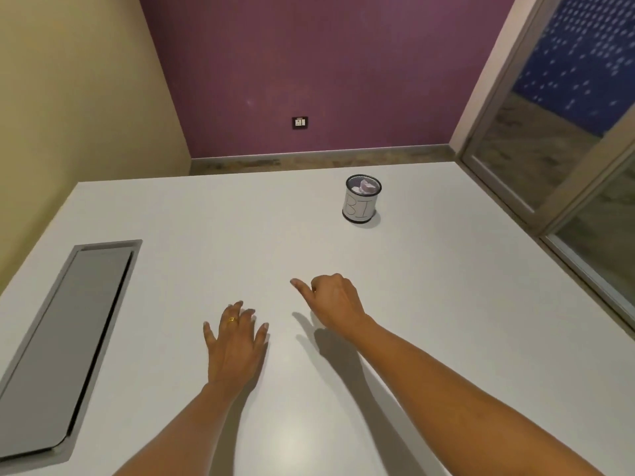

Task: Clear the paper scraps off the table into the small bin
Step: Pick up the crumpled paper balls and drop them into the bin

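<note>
Left hand, right hand — one bin

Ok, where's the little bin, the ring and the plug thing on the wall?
bin (pixel 359 207), head view, on its white paper label.
ring (pixel 232 319), head view, on the gold band.
wall socket (pixel 300 122), head view, middle of its plate.

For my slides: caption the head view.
Left hand flat on the white table, right hand curled; paper scraps in the small bin.

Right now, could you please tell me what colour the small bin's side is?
The small bin is white-sided with black rims, best in the head view.
</note>
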### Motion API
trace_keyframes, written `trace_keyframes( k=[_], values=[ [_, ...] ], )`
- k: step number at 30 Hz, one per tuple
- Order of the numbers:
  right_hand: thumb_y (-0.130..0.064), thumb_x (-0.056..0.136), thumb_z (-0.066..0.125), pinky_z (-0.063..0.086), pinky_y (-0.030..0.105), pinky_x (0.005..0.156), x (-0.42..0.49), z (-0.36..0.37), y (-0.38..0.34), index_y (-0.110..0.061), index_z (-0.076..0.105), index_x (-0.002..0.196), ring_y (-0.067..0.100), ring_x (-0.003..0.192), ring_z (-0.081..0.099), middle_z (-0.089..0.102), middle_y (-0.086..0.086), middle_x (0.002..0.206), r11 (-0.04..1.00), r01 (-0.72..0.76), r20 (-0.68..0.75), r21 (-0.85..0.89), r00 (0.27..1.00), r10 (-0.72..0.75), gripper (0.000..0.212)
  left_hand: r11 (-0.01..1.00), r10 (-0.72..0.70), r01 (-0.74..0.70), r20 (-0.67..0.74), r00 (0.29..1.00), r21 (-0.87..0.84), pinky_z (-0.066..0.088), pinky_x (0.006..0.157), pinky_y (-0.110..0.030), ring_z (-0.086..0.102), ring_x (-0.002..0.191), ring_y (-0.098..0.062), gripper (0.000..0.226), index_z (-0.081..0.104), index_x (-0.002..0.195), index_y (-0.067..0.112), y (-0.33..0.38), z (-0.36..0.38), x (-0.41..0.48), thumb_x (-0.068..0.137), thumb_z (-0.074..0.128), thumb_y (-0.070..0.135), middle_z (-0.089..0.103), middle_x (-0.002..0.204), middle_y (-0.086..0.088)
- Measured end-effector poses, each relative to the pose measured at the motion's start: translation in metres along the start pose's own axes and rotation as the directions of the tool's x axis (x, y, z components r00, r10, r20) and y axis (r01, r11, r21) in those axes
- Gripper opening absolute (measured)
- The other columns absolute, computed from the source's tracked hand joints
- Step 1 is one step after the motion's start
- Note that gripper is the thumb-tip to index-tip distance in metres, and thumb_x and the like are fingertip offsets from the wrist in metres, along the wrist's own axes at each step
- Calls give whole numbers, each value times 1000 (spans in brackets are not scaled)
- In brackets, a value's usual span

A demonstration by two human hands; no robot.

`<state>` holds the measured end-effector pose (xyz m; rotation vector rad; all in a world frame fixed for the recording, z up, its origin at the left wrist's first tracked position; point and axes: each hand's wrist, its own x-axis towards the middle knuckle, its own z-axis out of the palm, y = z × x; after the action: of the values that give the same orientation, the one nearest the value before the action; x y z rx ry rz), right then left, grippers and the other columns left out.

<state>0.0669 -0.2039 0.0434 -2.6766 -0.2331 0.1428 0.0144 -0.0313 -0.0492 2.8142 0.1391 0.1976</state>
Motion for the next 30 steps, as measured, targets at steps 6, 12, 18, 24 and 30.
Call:
trace_keyframes(
  k=[6,12,18,24,30],
  values=[
    [-34,102,27,29,30,61,42,-28,42,-7,33,55,27,65,40,43,11,57,996,-63,-119,66,990,71,54,996,79,-81,53,996,39,36,90,-65,56,115,-26,47,61,101,13,43,22,44,85,32,45,60,120,-11],
    [-37,100,32,28,30,60,83,-38,70,-11,32,54,29,64,39,49,15,60,996,-58,-163,65,984,68,52,998,58,-57,53,997,-13,24,103,-61,40,130,-27,40,57,115,9,68,43,86,91,44,39,49,135,-12],
    [-35,93,49,40,34,76,127,-41,94,-4,49,104,29,103,48,49,13,113,975,-72,-156,212,982,106,33,997,74,-74,84,994,-2,18,108,-58,30,136,-27,44,50,121,10,78,62,119,93,37,42,41,141,-11],
    [3,88,35,39,45,99,172,-67,124,1,45,116,37,116,37,27,17,130,964,-108,-289,241,941,178,30,999,-1,-4,118,993,43,10,108,-61,19,141,-25,47,40,132,13,76,75,139,94,37,41,31,148,-8],
    [-6,94,33,38,33,88,214,-84,137,-13,31,137,30,114,45,34,11,134,988,-23,-297,154,952,69,44,999,-43,43,92,995,5,11,108,-62,19,141,-25,48,40,132,13,79,84,153,93,40,40,32,148,-9]
  ],
)
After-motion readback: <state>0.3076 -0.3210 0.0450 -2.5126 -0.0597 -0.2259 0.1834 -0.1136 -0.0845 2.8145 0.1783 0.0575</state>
